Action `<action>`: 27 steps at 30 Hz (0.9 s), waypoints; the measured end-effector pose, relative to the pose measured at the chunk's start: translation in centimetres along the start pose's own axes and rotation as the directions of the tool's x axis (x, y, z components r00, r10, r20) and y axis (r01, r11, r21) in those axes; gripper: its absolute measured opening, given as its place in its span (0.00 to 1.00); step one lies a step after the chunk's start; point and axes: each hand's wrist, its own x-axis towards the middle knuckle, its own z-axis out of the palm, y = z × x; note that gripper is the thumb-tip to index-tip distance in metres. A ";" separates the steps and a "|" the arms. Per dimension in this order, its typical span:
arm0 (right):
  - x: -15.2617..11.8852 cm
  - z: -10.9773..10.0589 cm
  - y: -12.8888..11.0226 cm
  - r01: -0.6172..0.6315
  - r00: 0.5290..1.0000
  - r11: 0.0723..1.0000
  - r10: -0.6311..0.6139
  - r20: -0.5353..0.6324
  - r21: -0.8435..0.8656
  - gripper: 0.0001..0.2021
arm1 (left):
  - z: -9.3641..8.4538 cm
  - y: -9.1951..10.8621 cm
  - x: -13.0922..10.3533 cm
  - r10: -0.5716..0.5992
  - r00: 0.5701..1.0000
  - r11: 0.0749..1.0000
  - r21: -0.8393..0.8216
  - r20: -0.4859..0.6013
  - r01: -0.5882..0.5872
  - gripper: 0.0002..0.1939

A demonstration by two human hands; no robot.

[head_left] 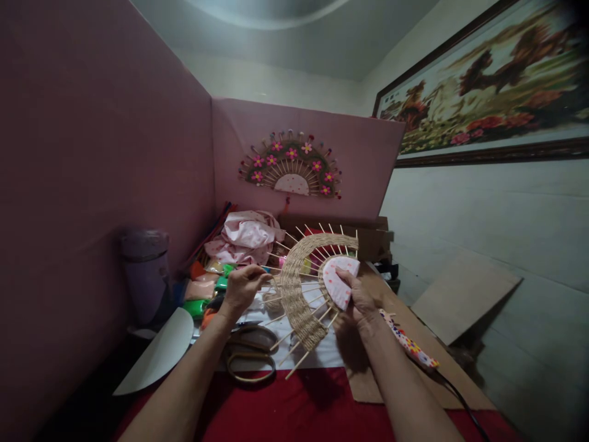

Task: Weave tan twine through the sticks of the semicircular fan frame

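Observation:
A half-round fan frame of thin sticks with a woven twine band (294, 288) is held up over the table. My right hand (356, 298) grips its white, red-spotted half-circle centre (338, 279), thumb on the front. At the fan's left side my left hand (246, 288) has its fingers pinched together near the stick ends; what is between them is too small to make out. The sticks stick out past the band all along its outer edge. Behind the band lies a coil of twine (272, 294).
Large scissors (251, 362) lie below my left hand. Coloured packets (197, 291), spotted cloth (251, 236) and a tumbler (146, 276) are at the left. A glue gun (409, 347) lies on cardboard (368, 380) at the right. A finished flowered fan (292, 166) hangs behind.

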 end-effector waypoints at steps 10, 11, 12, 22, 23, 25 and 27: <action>-0.6 0.2 0.5 -0.061 0.996 0.998 0.059 0.065 0.028 0.17 | 1.0 1.1 -0.3 -0.215 0.974 0.923 -0.313 0.068 0.225 0.10; -0.6 0.3 0.5 -0.062 0.996 0.998 0.060 0.066 0.025 0.16 | 1.0 1.0 -0.3 -0.214 0.975 0.922 -0.315 0.065 0.224 0.10; -0.7 0.3 0.5 -0.064 0.996 0.998 0.062 0.065 0.021 0.16 | 1.1 0.9 -0.3 -0.213 0.975 0.923 -0.314 0.065 0.223 0.10; -0.5 0.0 0.7 -0.017 0.981 0.991 0.043 0.189 -0.135 0.16 | 1.5 -0.6 -0.3 -0.164 0.984 0.938 -0.297 0.075 0.179 0.10; -0.6 0.0 0.7 -0.017 0.980 0.990 0.044 0.194 -0.140 0.16 | 1.5 -0.6 -0.3 -0.164 0.984 0.941 -0.289 0.061 0.175 0.09; -0.6 0.0 0.7 -0.022 0.978 0.989 0.051 0.204 -0.146 0.17 | 1.5 -0.6 -0.3 -0.146 0.989 0.956 -0.251 0.034 0.149 0.08; -0.5 0.0 0.7 -0.029 0.974 0.988 0.062 0.217 -0.155 0.17 | 1.3 -0.5 -0.3 -0.092 0.996 0.978 -0.188 0.003 0.091 0.07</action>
